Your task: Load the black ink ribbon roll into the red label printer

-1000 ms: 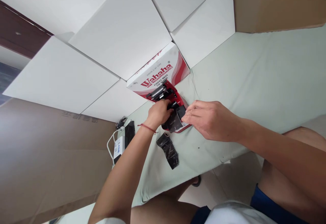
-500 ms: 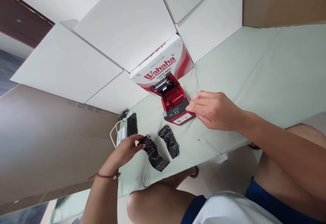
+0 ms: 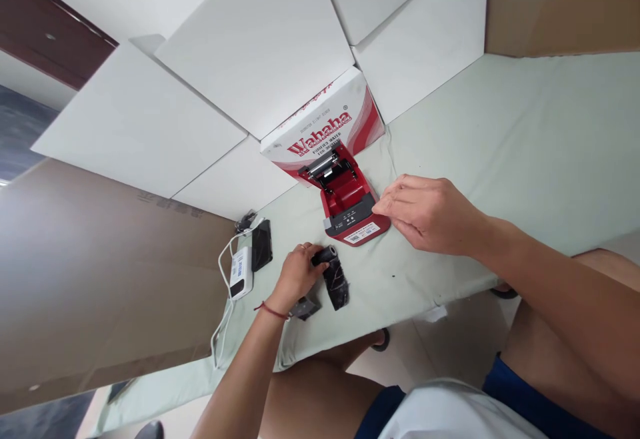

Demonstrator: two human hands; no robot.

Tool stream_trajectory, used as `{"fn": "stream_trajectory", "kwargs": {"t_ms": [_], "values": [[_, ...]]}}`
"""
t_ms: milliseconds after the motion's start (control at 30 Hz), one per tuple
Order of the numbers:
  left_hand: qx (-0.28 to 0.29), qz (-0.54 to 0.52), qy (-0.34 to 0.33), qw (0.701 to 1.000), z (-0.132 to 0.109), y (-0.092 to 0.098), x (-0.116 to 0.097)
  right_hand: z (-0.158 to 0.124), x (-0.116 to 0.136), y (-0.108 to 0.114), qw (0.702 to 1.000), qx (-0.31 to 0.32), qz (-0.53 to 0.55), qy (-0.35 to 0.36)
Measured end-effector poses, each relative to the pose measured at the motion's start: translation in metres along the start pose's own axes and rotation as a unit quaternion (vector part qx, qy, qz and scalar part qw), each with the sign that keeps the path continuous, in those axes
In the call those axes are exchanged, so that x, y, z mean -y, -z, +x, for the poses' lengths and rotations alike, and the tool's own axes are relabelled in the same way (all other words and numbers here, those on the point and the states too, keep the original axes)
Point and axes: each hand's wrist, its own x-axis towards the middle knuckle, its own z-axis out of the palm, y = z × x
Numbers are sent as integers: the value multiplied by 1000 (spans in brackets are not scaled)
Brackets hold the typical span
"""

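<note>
My left hand (image 3: 296,274) is grabbing 1 dark roll (image 3: 335,280), right hand (image 3: 431,216) bunched against the open red printer (image 3: 349,207), grip unclear tbh.

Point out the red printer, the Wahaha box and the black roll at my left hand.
red printer (image 3: 345,194), head view, on the red floor of its open paper bay.
Wahaha box (image 3: 320,138), head view, on the red lettering of its front face.
black roll (image 3: 338,284), head view, on its loose trailing strip.

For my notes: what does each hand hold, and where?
Left hand grips the dark roll at its rolled end; right hand only touches the red printer.
</note>
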Motion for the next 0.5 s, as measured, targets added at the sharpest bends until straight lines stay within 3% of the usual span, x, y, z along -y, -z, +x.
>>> {"fn": "stream_trajectory", "kwargs": {"t_ms": [67,200,300,400,500], "values": [[-36,-11,-4,999,-3,13,-2,0,-2,3,1000,-5,-4,-6],[-175,-76,-1,982,-5,62,-22,1,-5,9,1000,-11,-1,-17],[-204,-110,-40,972,16,89,-50,1,-4,9,1000,-19,0,-12],[-86,-72,-98,989,58,90,-74,0,-4,5,1000,-28,-1,-3],[24,4,-116,993,99,70,-83,-1,-4,3,1000,-28,-7,0]]}}
